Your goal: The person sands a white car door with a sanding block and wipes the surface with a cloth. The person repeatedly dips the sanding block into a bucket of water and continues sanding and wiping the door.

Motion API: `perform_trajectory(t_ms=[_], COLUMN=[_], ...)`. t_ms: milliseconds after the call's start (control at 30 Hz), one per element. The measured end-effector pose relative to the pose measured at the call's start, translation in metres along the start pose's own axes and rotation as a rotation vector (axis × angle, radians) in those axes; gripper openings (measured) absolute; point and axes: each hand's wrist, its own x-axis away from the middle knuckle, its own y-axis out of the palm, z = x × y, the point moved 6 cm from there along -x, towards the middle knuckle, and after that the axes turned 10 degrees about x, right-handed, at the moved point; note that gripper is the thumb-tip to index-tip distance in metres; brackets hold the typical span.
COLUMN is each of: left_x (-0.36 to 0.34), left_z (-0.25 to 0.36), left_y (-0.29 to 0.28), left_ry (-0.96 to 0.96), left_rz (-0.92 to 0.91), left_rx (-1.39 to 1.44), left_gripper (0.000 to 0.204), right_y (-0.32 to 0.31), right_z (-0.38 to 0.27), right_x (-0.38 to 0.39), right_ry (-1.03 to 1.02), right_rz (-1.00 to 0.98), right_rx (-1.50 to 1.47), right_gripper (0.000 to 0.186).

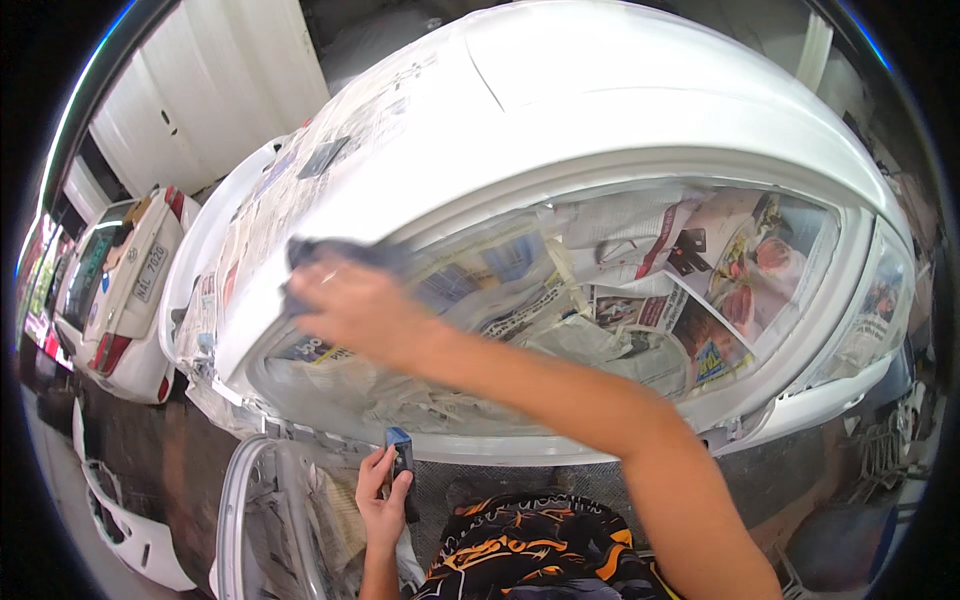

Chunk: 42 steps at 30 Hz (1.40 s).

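White car body (pixel 620 110) ahead of you: your blurred right hand (pixel 350 305) curls over a dark cloth (pixel 350 250) against it, forward and left of your left hand (pixel 383 495), closed round a blue-topped black tool (pixel 401 452) pointing away from you.

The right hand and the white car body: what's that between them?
A dark cloth, by its look, in the head view: it shows beneath the right hand, over the white car body. Motion blur hides its exact outline.
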Motion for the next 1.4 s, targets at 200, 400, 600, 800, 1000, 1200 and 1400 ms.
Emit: perform_trajectory(t_ms=[200, 400, 600, 800, 1000, 1200, 1400], left_x=[0.024, 0.038, 0.043, 0.077, 0.122, 0.139, 0.137], left_z=[-0.018, -0.032, -0.032, -0.054, -0.088, -0.113, -0.121], left_y=[0.004, 0.016, 0.021, -0.024, -0.079, -0.101, -0.104], left_ry=[-0.030, -0.022, -0.036, -0.131, -0.280, -0.406, -0.371], left_rz=[0.000, 0.081, 0.087, 0.312, 0.523, 0.575, 0.582], left_rx=[-0.097, -0.127, -0.104, -0.107, -0.102, 0.016, 0.095], left_gripper=[0.046, 0.046, 0.047, 0.047, 0.046, 0.046, 0.045], right_y=[-0.211, -0.270, -0.130, 0.021, 0.170, 0.312, 0.377], right_z=[0.155, 0.160, 0.084, -0.013, -0.124, -0.227, -0.276], right_x=[0.051, 0.048, 0.016, -0.023, -0.030, -0.033, -0.031], right_ry=[0.223, 0.283, 0.033, -0.105, -0.290, -0.352, -0.432], right_rz=[-0.009, -0.062, -0.186, -0.245, -0.256, -0.294, -0.380], right_rx=[0.487, 0.530, 0.405, 0.203, -0.005, -0.083, -0.070], right_gripper=[0.050, 0.062, 0.059, 0.047, 0.030, 0.019, 0.013])
